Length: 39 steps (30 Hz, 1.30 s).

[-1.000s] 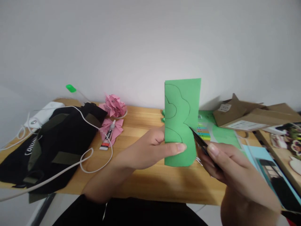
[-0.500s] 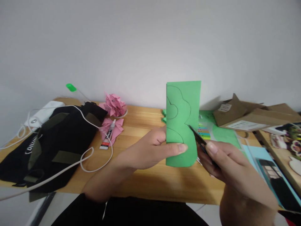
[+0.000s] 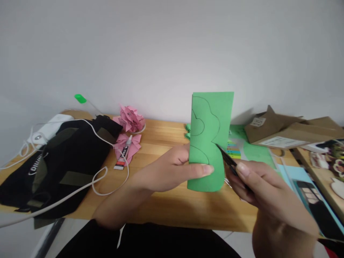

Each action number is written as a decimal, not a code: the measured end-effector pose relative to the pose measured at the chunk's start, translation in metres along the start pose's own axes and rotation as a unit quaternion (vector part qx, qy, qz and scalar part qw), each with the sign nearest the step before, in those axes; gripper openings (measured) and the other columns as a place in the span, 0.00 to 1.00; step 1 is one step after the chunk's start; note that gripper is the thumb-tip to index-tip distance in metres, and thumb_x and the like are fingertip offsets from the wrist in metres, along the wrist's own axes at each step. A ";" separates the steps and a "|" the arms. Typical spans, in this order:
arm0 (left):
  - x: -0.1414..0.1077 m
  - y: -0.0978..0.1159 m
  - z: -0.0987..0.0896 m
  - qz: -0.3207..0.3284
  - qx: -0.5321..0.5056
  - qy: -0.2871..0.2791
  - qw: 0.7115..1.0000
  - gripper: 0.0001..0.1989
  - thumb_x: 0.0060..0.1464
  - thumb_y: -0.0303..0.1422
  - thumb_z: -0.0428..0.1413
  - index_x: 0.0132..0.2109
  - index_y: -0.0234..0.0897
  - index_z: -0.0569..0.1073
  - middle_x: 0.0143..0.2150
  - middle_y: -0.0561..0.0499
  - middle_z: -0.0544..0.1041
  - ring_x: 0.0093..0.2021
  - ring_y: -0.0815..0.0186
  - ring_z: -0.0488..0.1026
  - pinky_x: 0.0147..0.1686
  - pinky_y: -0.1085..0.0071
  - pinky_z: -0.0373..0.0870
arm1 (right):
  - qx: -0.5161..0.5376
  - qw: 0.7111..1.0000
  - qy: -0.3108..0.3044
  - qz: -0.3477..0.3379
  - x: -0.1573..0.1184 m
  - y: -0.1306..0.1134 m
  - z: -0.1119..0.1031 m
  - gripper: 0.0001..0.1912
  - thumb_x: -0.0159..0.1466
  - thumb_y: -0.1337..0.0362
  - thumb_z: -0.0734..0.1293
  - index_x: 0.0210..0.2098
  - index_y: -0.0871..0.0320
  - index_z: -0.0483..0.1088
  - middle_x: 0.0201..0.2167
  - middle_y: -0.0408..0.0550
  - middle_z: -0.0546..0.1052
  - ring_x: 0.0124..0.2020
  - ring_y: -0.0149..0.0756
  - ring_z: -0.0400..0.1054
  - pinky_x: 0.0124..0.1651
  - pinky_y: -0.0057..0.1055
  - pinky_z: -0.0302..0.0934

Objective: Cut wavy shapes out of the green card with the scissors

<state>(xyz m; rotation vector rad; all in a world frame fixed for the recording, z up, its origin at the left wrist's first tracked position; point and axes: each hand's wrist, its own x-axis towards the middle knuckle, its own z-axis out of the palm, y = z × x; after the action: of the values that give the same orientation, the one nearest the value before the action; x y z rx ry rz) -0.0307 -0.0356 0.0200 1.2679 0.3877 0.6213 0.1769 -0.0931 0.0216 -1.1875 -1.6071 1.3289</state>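
My left hand [image 3: 174,166] pinches a green sheet of paper [image 3: 208,118] near its lower edge, thumb in front and the other fingers mostly hidden behind. Curved dark lines are drawn on the upright paper, and its lower right corner has a rounded edge. In my right hand [image 3: 255,182] are dark scissors [image 3: 228,161], their tip at the paper's right side where two drawn curves meet in a point. The handles are largely covered by my fingers.
On the left lie a black bag [image 3: 75,165], white cables [image 3: 64,197], pink paper flowers [image 3: 131,118] and a glue tube [image 3: 123,154]. To the right are cardboard packaging [image 3: 290,130], sticky index tabs [image 3: 233,150] and a dark phone [image 3: 317,204]. A wall [image 3: 172,53] stands behind.
The paper has tilted slightly, its top edge shifting a little to the right. Both hands keep nearly the same place, and the scissors stay at the paper's right side.
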 end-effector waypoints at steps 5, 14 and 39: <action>-0.001 0.001 -0.002 -0.010 0.018 -0.001 1.000 0.10 0.58 0.27 0.51 0.29 0.33 0.70 0.28 0.55 0.69 0.28 0.75 0.65 0.29 0.79 0.64 | 0.015 1.000 -0.005 0.010 0.000 0.002 -0.001 0.27 0.70 0.51 0.56 0.18 0.57 0.55 0.13 0.36 0.55 0.15 0.22 0.45 0.16 0.24 0.41; 0.000 -0.001 -0.004 -0.002 0.009 -0.010 1.000 0.09 0.58 0.27 0.51 0.29 0.33 0.69 0.28 0.55 0.69 0.29 0.74 0.65 0.30 0.78 0.65 | 0.021 1.000 -0.011 0.014 0.000 0.003 -0.001 0.27 0.70 0.51 0.56 0.18 0.57 0.55 0.13 0.37 0.55 0.15 0.23 0.44 0.16 0.25 0.40; -0.003 0.008 -0.005 -0.042 0.045 -0.020 0.998 0.08 0.56 0.28 0.53 0.29 0.33 0.71 0.28 0.54 0.71 0.30 0.73 0.68 0.32 0.77 0.68 | 0.050 0.997 -0.040 0.046 -0.001 -0.002 -0.004 0.27 0.69 0.49 0.56 0.19 0.57 0.54 0.14 0.36 0.54 0.16 0.23 0.43 0.15 0.23 0.36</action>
<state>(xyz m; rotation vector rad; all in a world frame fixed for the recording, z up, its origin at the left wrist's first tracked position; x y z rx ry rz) -0.0376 -0.0318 0.0261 1.3409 0.4375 0.5113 0.1808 -0.0924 0.0249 -1.1740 -1.5380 1.5148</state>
